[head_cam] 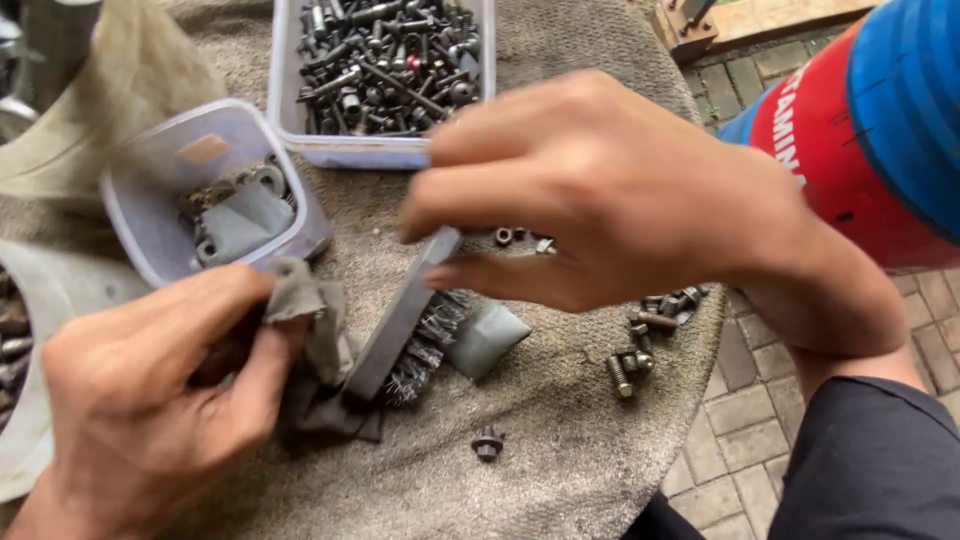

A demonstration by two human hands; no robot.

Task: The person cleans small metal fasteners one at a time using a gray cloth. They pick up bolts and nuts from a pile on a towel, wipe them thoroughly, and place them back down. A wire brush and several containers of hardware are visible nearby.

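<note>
At the lower left of the frame the left hand (150, 390) has its grip pressed together on a grey rag (312, 330), thumb and fingers pinching the cloth over something dark that the rag hides. In the middle of the frame the right hand (610, 190) pinches the upper end of a wire brush (400, 320), whose grey handle slants down to the left until its lower end touches the rag; the bristles point down at the cloth-covered surface (560, 420).

A small grey piece (487, 338) lies just beside the bristles. A lone nut (487, 443) sits below the brush, and loose bolts (650, 335) lie at the right edge of the surface. At the top stands a tray of screws and bolts (385, 60); a smaller plastic tub (205, 190) stands at the upper left. A red and blue drum (870, 130) fills the upper right.
</note>
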